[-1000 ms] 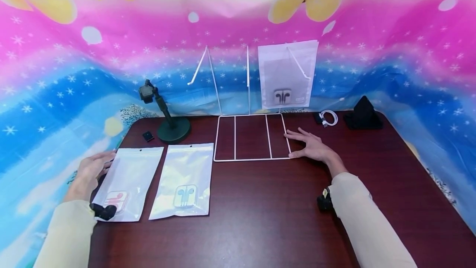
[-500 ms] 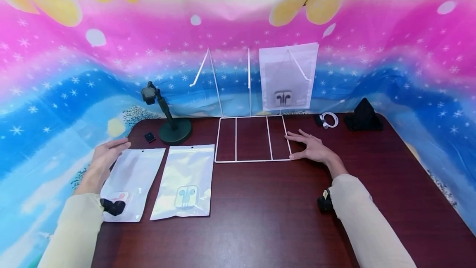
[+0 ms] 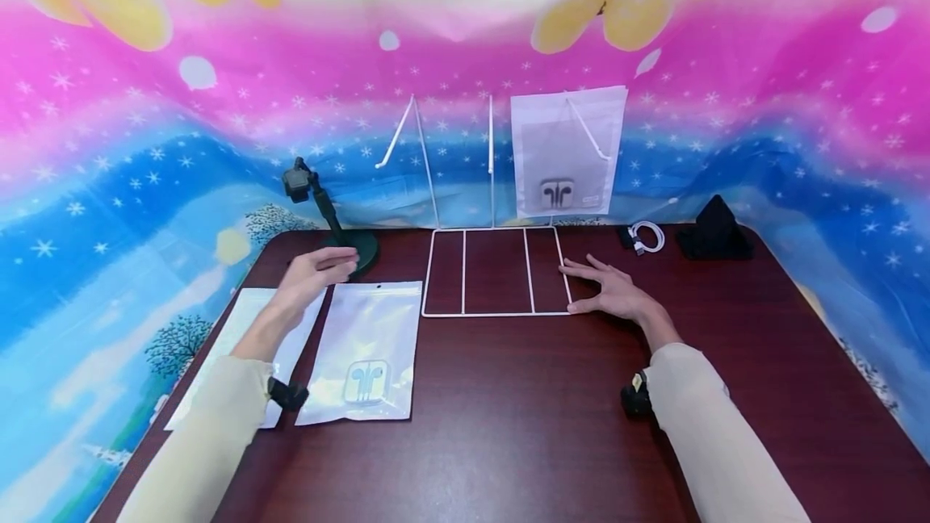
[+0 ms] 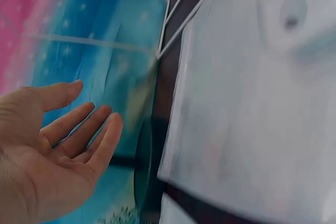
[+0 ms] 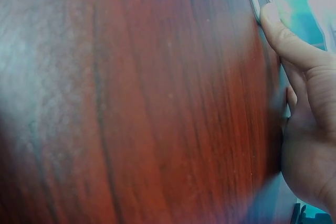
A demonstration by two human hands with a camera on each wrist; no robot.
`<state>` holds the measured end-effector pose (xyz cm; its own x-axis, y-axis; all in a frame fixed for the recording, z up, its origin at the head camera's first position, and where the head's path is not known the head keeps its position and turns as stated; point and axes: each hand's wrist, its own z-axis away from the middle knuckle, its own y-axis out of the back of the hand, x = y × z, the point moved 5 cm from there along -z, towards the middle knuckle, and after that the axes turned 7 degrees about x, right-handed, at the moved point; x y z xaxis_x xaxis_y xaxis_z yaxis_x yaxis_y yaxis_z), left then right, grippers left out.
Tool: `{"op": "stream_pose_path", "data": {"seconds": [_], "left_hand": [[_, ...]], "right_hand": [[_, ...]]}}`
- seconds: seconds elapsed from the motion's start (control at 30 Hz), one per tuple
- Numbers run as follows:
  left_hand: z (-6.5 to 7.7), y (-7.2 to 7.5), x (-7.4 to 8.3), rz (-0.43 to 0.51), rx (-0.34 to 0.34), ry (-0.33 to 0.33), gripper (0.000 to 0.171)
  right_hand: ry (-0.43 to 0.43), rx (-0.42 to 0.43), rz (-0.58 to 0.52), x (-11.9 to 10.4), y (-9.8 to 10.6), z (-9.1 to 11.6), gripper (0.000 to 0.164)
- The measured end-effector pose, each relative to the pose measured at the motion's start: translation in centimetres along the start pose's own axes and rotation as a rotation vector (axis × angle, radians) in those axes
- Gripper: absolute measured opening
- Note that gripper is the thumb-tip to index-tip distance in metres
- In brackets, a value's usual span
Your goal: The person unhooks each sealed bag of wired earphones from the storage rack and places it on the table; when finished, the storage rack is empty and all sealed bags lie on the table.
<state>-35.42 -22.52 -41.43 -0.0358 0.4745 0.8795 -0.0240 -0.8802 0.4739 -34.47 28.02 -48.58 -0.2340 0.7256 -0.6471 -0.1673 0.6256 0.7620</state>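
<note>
One hung bag [image 3: 541,144], two lying flat

It hangs from the rack's [image 3: 496,314] right hook [image 3: 605,156]; the other hooks [image 3: 491,144] are bare. The inner bag [image 3: 374,329] and outer bag [image 3: 236,325] lie left of the rack. Left grip [image 3: 316,273], relaxed, empty, hovers there; right grip [image 3: 610,290], spread, touches the rack.

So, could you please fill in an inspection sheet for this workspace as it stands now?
Surface: reddish-brown wood-grain tabletop.
Job's things: white wire display rack; one earphone pouch hangs from its rightmost prong; a blue-earphone pouch lies flat, beside another white pouch partly hidden under the left arm.
Clutter: dark green round-based stand; black wedge-shaped holder.
Hands: left hand relaxed, holding nothing, near the stand; right hand touches the rack's right side.
Cables: coiled white USB cable, back right.
Surroundings: snowflake-print backdrop.
</note>
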Motion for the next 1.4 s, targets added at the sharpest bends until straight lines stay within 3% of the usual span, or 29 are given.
{"op": "stream_pose_path", "data": {"seconds": [0.27,0.47,0.87,1.03,1.2,1.4], "left_hand": [[-0.4,-6.4,1.5,0.059,-0.107,-0.015,0.048],[-1.2,-9.4,0.9,0.042,-0.112,0.007,0.044],[-1.8,-11.0,-0.2,-0.041,-0.096,-0.012,0.045],[-1.5,-11.3,-0.5,-0.132,-0.144,-0.019,0.055],[-1.4,-11.7,-0.1,-0.219,-0.227,-0.098,0.066],[-1.4,-12.1,0.4,-0.3,-0.235,-0.152,0.07]], "right_hand": [[-0.008,0.003,-0.009,-0.3,-0.2,0.1,0.083],[-0.006,0.002,-0.004,-0.3,-0.4,-0.1,0.082],[0.0,-0.009,-0.009,-0.5,-0.6,-0.2,0.083],[0.013,-0.018,-0.003,-0.5,-0.5,-0.1,0.083],[0.014,-0.018,-0.003,-0.5,-0.2,0.0,0.083],[0.018,-0.024,0.001,-0.4,0.1,0.2,0.082]]}}
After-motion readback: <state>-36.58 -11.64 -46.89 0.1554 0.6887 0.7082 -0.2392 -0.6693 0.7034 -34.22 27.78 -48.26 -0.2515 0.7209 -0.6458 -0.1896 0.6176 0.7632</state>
